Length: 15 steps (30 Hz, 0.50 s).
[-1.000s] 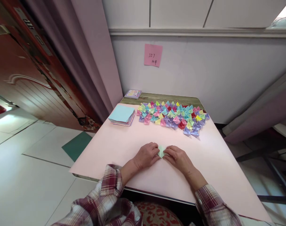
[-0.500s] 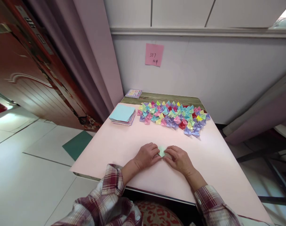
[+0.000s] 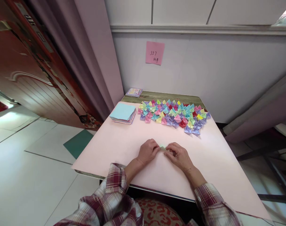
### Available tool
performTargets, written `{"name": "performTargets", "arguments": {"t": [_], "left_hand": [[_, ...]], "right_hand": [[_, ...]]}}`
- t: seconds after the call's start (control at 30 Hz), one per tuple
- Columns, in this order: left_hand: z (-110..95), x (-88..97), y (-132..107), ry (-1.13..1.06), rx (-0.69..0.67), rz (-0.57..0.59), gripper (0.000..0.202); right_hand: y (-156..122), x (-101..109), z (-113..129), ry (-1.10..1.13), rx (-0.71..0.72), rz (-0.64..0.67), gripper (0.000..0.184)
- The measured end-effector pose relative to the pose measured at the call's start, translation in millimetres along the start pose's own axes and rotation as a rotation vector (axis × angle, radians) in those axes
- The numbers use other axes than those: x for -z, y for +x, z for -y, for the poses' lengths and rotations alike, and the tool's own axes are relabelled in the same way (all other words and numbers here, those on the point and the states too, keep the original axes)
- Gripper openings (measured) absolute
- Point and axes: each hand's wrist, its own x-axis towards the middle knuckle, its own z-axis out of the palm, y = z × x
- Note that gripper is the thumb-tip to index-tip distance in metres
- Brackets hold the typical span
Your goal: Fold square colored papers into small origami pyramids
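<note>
A small pale green folded paper (image 3: pixel 163 147) lies on the pink table sheet (image 3: pixel 114 144), near the front middle. My left hand (image 3: pixel 148 151) pinches its left side with curled fingers. My right hand (image 3: pixel 178 155) pinches its right side, fingers bent over it. Most of the paper is hidden between the fingertips. Both sleeves are red and white plaid.
Several folded paper pieces in many colours (image 3: pixel 173 116) cover the back of the table. A stack of square sheets with a light blue top (image 3: pixel 123 113) sits at the back left. A small paper pack (image 3: pixel 134 92) lies by the wall. A pink note (image 3: pixel 154 52) hangs above.
Both hands have closed in over the green paper, so less of it shows now. The view has shifted slightly.
</note>
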Motion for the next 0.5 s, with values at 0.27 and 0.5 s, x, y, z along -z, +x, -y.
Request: {"name": "performTargets", "arguments": {"t": [0.27, 0.5], "left_hand": [[-17.3, -3.1, 5.7, 0.033, 0.216, -0.026, 0.012], [-19.7, 3.6, 13.1, -0.019, 0.313, 0.014, 0.003]], "right_hand": [[8.8, -7.1, 7.4, -0.072, -0.177, -0.067, 0.02], [12.8, -14.4, 18.9, -0.173, -0.299, -0.122, 0.013]]}}
